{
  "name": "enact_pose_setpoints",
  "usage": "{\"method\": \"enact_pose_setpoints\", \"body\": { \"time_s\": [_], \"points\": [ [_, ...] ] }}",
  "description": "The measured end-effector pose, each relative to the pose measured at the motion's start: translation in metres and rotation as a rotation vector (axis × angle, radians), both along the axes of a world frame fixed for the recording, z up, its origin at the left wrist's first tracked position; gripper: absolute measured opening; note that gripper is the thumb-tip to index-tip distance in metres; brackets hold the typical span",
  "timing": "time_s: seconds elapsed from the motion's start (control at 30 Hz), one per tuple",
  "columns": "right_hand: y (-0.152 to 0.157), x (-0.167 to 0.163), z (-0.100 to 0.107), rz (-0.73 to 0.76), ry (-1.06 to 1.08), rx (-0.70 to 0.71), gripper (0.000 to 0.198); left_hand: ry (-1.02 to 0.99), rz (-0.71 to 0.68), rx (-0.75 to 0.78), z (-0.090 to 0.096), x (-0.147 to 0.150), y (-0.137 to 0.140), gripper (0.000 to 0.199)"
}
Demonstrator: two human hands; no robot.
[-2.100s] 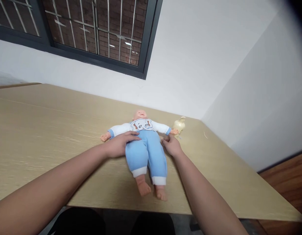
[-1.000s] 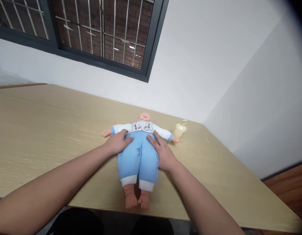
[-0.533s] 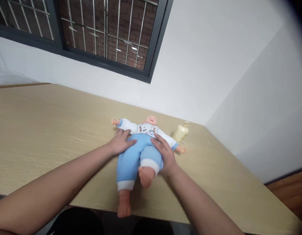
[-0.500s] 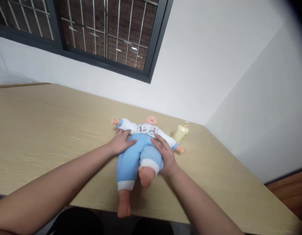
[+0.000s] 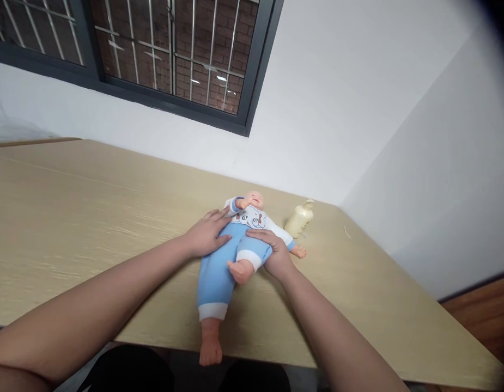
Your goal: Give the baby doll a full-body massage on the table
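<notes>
A baby doll [image 5: 231, 256] in a white top and light blue trousers lies on its back on the wooden table [image 5: 72, 218], head toward the wall. My left hand [image 5: 205, 237] grips its side at the waist. My right hand [image 5: 272, 250] holds the other side, fingers over its hip. One of the doll's legs is bent up across its body; the other stretches toward the table's near edge, its foot past the edge. One doll arm is folded up toward the face.
A cream baby bottle [image 5: 299, 219] stands just right of the doll's head near the wall. White walls meet in a corner at the back right. A barred window [image 5: 165, 49] sits above the table.
The doll's near arm has swung up toward its face, and the body has rolled a little toward the right. Both hands have stayed on its waist; earlier the right hand moved onto it.
</notes>
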State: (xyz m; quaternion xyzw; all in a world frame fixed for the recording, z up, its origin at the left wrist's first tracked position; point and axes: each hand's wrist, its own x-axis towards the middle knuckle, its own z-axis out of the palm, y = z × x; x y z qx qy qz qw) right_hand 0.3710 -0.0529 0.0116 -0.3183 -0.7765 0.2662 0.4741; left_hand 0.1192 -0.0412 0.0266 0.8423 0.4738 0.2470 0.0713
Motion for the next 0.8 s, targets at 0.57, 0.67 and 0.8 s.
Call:
{"method": "enact_pose_setpoints", "body": {
  "time_s": [0.57, 0.67, 0.8],
  "points": [
    [-0.052, -0.014, 0.025, 0.087, -0.715, 0.442, 0.091, -0.587, 0.347, -0.221, -0.027, -0.016, 0.018, 0.109],
    [-0.062, -0.021, 0.025, 0.115, -0.818, 0.449, 0.093, -0.637, 0.369, -0.220, -0.027, -0.015, 0.021, 0.106],
    [-0.059, -0.024, 0.020, 0.150, -0.761, 0.531, 0.078, -0.602, 0.349, -0.256, -0.027, -0.015, 0.023, 0.117]
  ]
}}
